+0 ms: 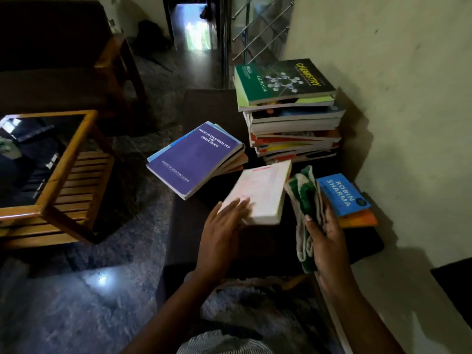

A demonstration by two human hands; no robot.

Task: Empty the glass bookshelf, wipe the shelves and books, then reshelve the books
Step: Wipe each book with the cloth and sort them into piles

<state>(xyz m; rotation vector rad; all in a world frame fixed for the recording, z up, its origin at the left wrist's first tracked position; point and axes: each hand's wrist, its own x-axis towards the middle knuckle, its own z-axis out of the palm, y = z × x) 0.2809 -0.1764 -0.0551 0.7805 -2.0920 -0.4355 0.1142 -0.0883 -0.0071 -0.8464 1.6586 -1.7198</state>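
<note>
L grip (220, 229) flat, fingers straight, on pale blurred book (263, 190); R grip (325, 236) clutches green-white cloth (304, 196).

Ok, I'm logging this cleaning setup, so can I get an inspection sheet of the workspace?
Surface: dark cushion, books laid on it.
Job's things: white book; tall stack topped by a Chemistry manual; purple law book on a small pile; blue book on an orange book; green-and-white cloth.
Clutter: nothing seen.
Grips: left hand flat on the white book; right hand grips the cloth.
Cables: nothing seen.
Surroundings: glass-topped wooden table at left, wall at right, stair railing behind.
</note>
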